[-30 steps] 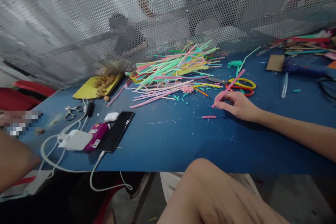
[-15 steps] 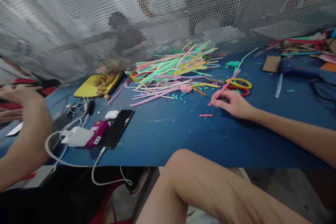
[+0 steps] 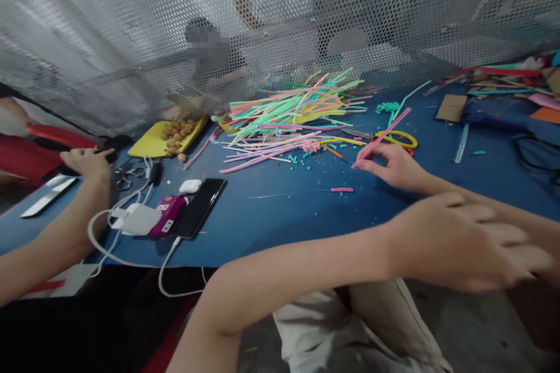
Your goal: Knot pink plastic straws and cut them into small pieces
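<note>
My right hand (image 3: 396, 164) is closed in a pinch on a pink straw (image 3: 387, 133), which slants up over the scissors with yellow and red handles (image 3: 405, 139). Across my right forearm reaches my left hand (image 3: 468, 245), slightly blurred, its fingers bent; palm and fingertips are hidden. On the table lies a thin wire or thread (image 3: 280, 194) with short pink pieces (image 3: 342, 189) strung at its right end. Small cut green pieces (image 3: 300, 160) and a pink beaded cluster (image 3: 311, 146) lie near a heap of coloured straws (image 3: 289, 106). A green beaded strand (image 3: 388, 107) lies behind the scissors.
A black phone (image 3: 201, 208), a purple box (image 3: 169, 214) and white cables lie on the left. Behind them is a yellow tray (image 3: 146, 141) with round brown items. Another person's hand (image 3: 87, 162) is farther left. A glue gun (image 3: 494, 119) lies right; a perforated screen (image 3: 280, 17) stands behind.
My left arm has swung up, bringing my left hand into view over my right forearm. My right hand has shifted slightly with the straw. The other person's hand has come down towards the table.
</note>
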A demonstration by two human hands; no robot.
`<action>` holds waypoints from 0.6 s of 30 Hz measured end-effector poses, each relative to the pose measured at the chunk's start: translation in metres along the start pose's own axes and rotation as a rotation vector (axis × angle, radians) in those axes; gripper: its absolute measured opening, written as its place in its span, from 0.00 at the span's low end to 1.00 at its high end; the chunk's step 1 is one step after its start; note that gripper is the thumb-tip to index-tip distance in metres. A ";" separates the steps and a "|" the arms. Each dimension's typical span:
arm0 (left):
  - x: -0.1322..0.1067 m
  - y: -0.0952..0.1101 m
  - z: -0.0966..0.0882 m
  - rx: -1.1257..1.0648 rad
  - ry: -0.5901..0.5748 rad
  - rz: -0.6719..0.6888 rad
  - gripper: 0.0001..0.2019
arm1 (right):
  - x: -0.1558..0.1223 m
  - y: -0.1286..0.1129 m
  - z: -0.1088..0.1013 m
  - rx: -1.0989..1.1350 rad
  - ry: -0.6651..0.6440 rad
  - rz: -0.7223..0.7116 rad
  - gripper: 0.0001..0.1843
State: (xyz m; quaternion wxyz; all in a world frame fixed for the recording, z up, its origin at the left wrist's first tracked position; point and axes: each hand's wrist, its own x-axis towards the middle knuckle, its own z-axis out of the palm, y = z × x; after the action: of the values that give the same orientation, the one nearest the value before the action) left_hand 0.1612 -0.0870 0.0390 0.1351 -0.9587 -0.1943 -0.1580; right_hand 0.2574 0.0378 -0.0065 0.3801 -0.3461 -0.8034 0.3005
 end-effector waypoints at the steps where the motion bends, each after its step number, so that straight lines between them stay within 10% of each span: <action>1: -0.003 -0.008 0.004 -0.052 0.008 0.073 0.18 | 0.001 0.001 0.001 -0.013 -0.006 -0.005 0.13; 5: -0.023 -0.052 0.019 -0.092 -0.004 0.046 0.17 | 0.002 0.005 0.001 0.012 0.002 0.017 0.10; 12: -0.037 -0.131 -0.005 -0.424 0.216 -0.456 0.11 | 0.004 0.012 -0.005 0.051 0.072 -0.021 0.09; 18: -0.065 -0.159 0.011 -0.686 0.275 -0.723 0.14 | 0.007 0.002 0.003 0.136 0.082 0.065 0.14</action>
State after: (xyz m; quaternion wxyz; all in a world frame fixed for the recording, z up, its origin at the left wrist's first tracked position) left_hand 0.0413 0.0365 0.0376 -0.2262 -0.7897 -0.4309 -0.3736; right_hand 0.2519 0.0438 -0.0067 0.4254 -0.3574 -0.7532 0.3521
